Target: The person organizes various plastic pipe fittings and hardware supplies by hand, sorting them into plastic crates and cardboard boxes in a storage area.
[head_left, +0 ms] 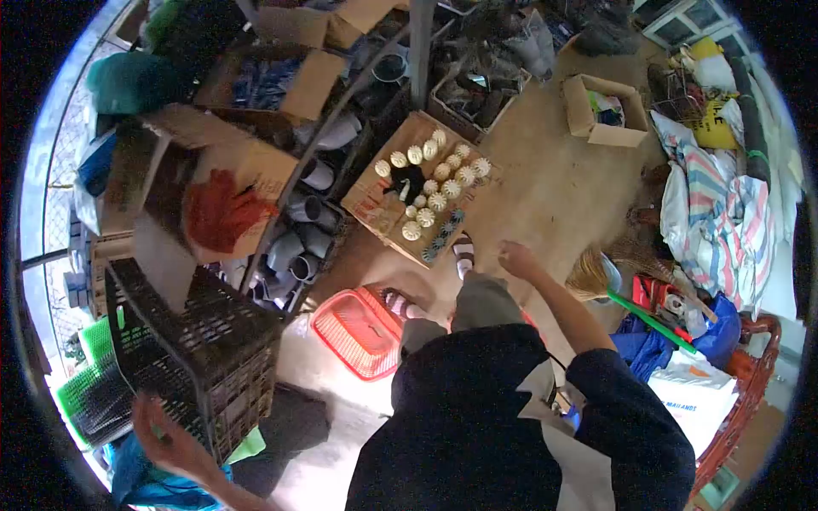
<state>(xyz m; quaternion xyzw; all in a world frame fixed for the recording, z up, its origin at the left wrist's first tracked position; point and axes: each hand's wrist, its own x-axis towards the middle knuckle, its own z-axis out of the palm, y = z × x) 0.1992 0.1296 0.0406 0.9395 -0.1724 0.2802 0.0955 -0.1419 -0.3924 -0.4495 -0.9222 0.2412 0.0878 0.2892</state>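
Observation:
My left hand (164,434) is at the lower left, beside the black plastic crate (243,396). Its fingers are loosely bent and apart, with nothing visible in them. Held out over the brown floor, my right hand (515,258) has its fingers curled closed; nothing shows sticking out of it. Ahead of my feet lies a flat cardboard sheet or box (375,209). Several cream-coloured ridged round pieces (437,202) sit on it in rows, around a black cloth-like item (407,181). Small grey-blue pieces (443,230) line its right edge. A red plastic basket (358,332) stands by my foot.
Shelves of grey pots (302,266) and cardboard boxes (311,85) fill the left side. An open carton (605,111) stands on the floor (545,162) at the back. Striped sacks (716,213), a broom (588,274) and bags crowd the right.

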